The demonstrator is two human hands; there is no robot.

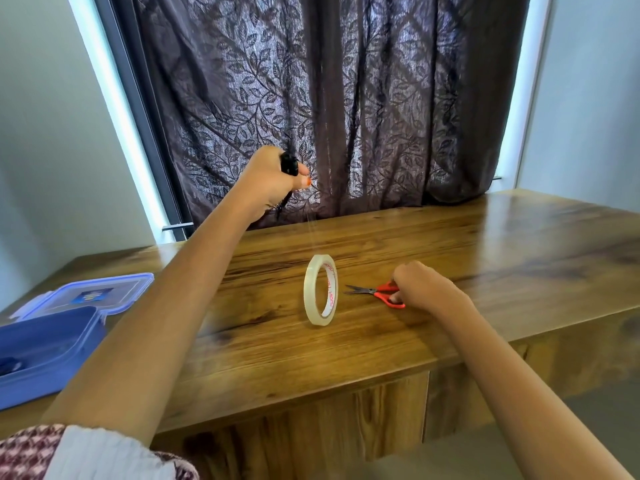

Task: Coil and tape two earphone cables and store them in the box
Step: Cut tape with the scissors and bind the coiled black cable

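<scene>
My left hand [272, 181] is raised above the table's far edge and grips a coiled black earphone cable [289, 164]. A thin strip of clear tape runs from that hand down to the tape roll [320, 289], which stands on its edge mid-table. My right hand [420, 284] rests on the table and its fingers curl round the red handles of small scissors [381, 293], whose blades point left toward the roll. At the left stands an open blue box [52, 344] with a dark item [10, 365] inside, possibly another coiled cable.
The box's blue lid [86, 294] lies flat behind the box. The wooden table [485, 265] ends in a front edge near me and drops to a cabinet below. A dark patterned curtain [346, 98] hangs behind the table.
</scene>
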